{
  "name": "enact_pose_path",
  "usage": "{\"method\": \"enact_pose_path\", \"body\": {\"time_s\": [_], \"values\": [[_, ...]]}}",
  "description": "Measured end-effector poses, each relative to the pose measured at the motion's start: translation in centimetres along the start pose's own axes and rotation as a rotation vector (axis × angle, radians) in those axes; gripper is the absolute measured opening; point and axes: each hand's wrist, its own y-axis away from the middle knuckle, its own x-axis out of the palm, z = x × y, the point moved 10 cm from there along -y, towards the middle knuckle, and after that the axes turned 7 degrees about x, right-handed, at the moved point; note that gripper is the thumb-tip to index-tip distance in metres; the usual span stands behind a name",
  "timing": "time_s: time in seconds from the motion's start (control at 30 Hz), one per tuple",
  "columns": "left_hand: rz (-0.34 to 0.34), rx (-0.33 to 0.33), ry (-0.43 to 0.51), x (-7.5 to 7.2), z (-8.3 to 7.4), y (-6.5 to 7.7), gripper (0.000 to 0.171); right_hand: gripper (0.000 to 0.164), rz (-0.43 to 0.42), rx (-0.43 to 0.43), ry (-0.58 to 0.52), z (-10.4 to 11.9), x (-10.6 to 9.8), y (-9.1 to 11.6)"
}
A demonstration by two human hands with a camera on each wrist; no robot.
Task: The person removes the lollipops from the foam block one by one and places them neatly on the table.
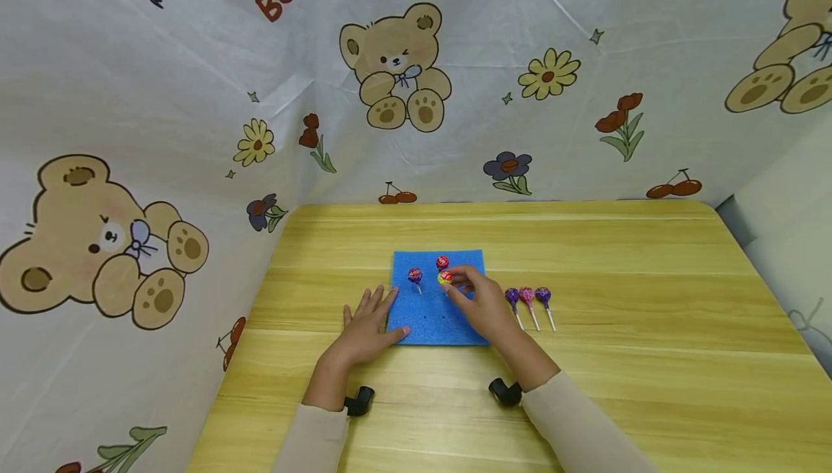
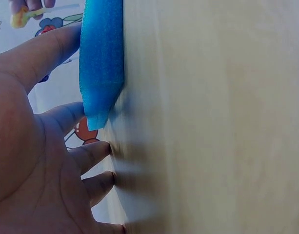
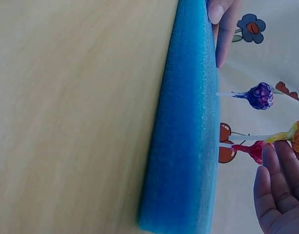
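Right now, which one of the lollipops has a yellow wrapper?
The lollipop pinched by the right grip, over the blue foam. It alone shows yellow; two other lollipops stand in the foam, and three more lollipops lie on the table.

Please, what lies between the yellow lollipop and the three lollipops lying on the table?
In the head view, the right hand, holding the yellow lollipop, lies between them.

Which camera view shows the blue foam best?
The head view: most of the top of the blue foam shows. The left wrist view shows only part, cut off by the frame; the right wrist view, mainly one side, close up.
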Motion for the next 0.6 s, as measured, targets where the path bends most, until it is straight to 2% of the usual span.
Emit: {"method": "enact_pose_path", "body": {"time_s": [0.23, 0.6], "values": [[-0.001, 0.000, 0.005, 0.0, 0.0, 0.0, 0.083, 0.032, -0.001, 0.023, -0.011, -0.3, -0.3, 0.2], [0.004, -0.004, 0.003, 0.1, 0.1, 0.0, 0.084, 0.030, -0.037, -0.006, -0.046, -0.5, -1.5, 0.5]]}}
